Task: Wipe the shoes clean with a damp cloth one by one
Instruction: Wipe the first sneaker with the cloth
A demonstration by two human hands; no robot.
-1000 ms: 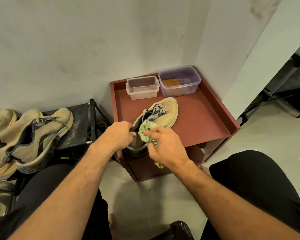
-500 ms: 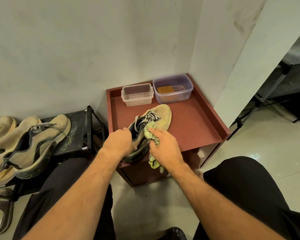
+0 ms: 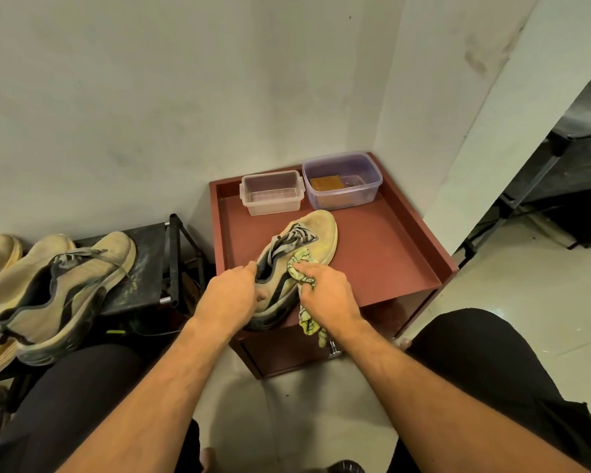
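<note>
Near the centre of the frame, a tan shoe (image 3: 307, 247) is lying on the red cabinet top (image 3: 382, 254), toe pointing toward the upper right and heel hanging over the near edge. The left hand (image 3: 229, 298) is gripping the heel end, fingers curled over the collar with the thumb against the shoe's side. The right hand (image 3: 328, 295) is bunching a yellow-green cloth (image 3: 299, 268) in curled fingers and pressing it against the shoe's right flank; a tail of cloth is dangling below the cabinet's front edge. Raised lips are running along the left, back and right edges of the top, while the near edge is lying flat. Open red surface is showing to the right of the shoe, up to the right lip. At the back edge, a clear container (image 3: 272, 196) and a purple-tinted container (image 3: 342, 180) are sitting just beside each other, near the shoe's toe but apart from it. In the left of the frame, more tan shoes (image 3: 65, 285) are resting on a black rack (image 3: 151, 254), well apart from the cabinet top.
</note>
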